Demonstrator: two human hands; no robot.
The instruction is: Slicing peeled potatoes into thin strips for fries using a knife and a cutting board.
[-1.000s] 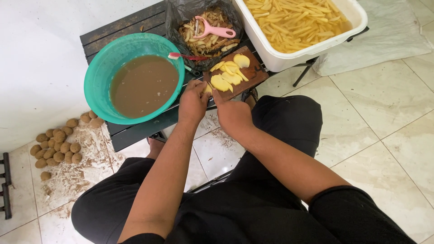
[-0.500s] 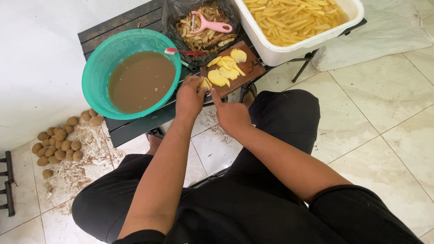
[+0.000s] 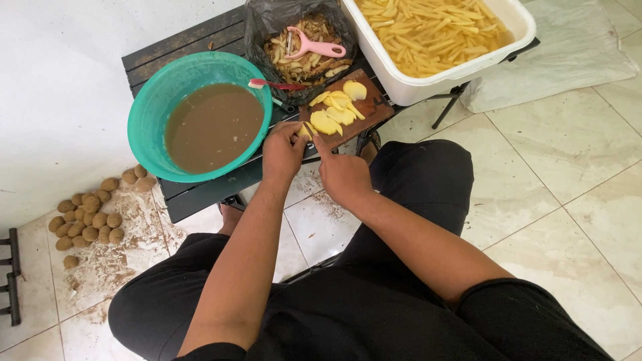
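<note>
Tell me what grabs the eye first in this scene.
The big teal basin of murky brown water dominates the left of the low dark table, with the white tub of cut potato sticks at the top right. Between them the left hand and right hand meet at the near edge of a small wooden cutting board that carries yellow potato slices.

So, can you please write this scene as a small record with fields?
left hand: holds a potato piece at the near end of the cutting board
right hand: beside the left hand, tool not clear
on board: potato slices
left of board: green basin of brown water
behind board: bag of peels, pink peeler
white tub: cut potato sticks
floor: whole potatoes
</note>
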